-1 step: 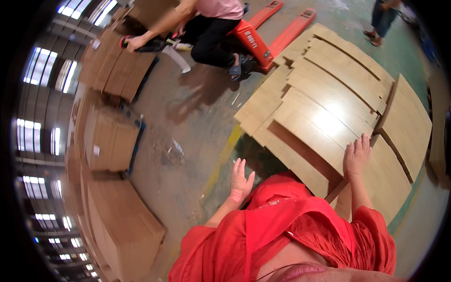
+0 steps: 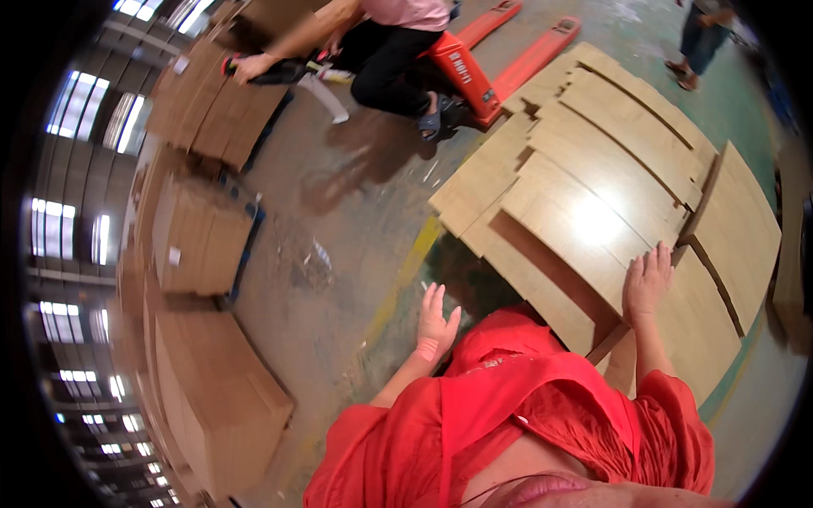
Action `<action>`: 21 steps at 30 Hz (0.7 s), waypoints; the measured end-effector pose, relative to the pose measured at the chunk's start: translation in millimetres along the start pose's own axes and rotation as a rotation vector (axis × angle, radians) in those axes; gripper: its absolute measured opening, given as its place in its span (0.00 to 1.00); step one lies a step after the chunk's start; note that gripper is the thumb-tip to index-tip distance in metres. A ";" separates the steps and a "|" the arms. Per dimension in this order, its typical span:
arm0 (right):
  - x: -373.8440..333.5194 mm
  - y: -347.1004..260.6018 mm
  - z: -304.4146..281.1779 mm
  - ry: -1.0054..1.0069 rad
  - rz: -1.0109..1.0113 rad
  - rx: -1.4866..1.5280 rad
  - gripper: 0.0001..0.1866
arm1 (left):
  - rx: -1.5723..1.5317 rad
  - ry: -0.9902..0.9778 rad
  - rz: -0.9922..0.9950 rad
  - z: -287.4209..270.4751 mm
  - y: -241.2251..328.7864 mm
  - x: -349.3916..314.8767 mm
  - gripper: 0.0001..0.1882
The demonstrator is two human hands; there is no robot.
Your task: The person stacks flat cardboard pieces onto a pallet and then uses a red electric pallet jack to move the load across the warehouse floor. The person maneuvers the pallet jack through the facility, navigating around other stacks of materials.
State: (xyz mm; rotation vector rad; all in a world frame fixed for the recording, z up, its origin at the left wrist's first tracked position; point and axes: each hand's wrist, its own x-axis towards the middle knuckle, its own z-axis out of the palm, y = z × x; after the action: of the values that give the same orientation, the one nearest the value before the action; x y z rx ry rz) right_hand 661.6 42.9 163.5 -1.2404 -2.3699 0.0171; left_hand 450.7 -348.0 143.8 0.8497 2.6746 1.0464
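Head view, looking down: the right hand (image 2: 648, 284) is laid flat, fingers spread and palm down, on the top wooden panel (image 2: 584, 229) of a low stack of pale, curved wooden panels (image 2: 627, 161) that lies on the floor just ahead of the person. Nothing is gripped by it; only the panel surface is pressed. The left hand (image 2: 436, 322) is held open in the air, fingers together and pointing up, empty, just beside the near left corner of the stack and over the concrete floor (image 2: 339, 279). A yellow floor line (image 2: 406, 279) is seen running under that hand. Red sleeves (image 2: 525, 406) are seen covering both of the person's arms. Beyond the stack, an orange pallet jack (image 2: 491, 59) is parked with its forks pointing toward the panels, and a second person in dark trousers (image 2: 381, 51) is crouched beside it, one hand (image 2: 241, 66) reaching onto a pile of flat cardboard (image 2: 212, 110). More cardboard stacks (image 2: 203, 237) are lined along the left side. At the upper right, the legs of a third person (image 2: 699, 42) are visible.
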 end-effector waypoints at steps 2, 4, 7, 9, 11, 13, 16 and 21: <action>6.0 15.0 6.7 -0.013 -0.015 -0.051 0.24 | -0.045 0.001 -0.074 11.5 -9.2 -30.1 0.32; 3.5 12.9 1.7 -0.066 -0.017 -0.041 0.25 | -0.047 0.018 -0.161 -3.9 -16.9 -72.4 0.29; 5.3 3.5 -17.7 -0.114 -0.034 -0.076 0.27 | -0.163 -0.010 -0.393 3.0 -53.6 -145.7 0.27; 8.2 1.3 -16.5 -0.069 -0.072 -0.118 0.26 | -0.171 0.060 -0.508 23.0 -78.3 -198.7 0.24; 14.2 19.4 -2.0 -0.054 -0.090 -0.127 0.27 | -0.159 -0.085 -0.722 22.1 -85.2 -240.3 0.24; 12.3 18.6 2.7 -0.038 -0.072 -0.169 0.28 | -0.132 -0.072 -0.818 46.3 -105.8 -297.8 0.23; 7.1 -1.5 -12.2 -0.082 -0.021 -0.126 0.30 | -0.148 -0.257 -0.900 72.9 -131.4 -357.8 0.23; -0.6 -6.7 -31.0 -0.168 0.018 -0.136 0.30 | -0.251 -0.377 -0.946 110.5 -172.8 -409.8 0.22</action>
State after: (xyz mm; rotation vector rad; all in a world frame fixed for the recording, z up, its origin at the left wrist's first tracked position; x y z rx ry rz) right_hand 669.1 32.4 192.4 -1.3727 -2.5395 -0.0363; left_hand 748.4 -614.6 -80.4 -0.2594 2.1196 0.8152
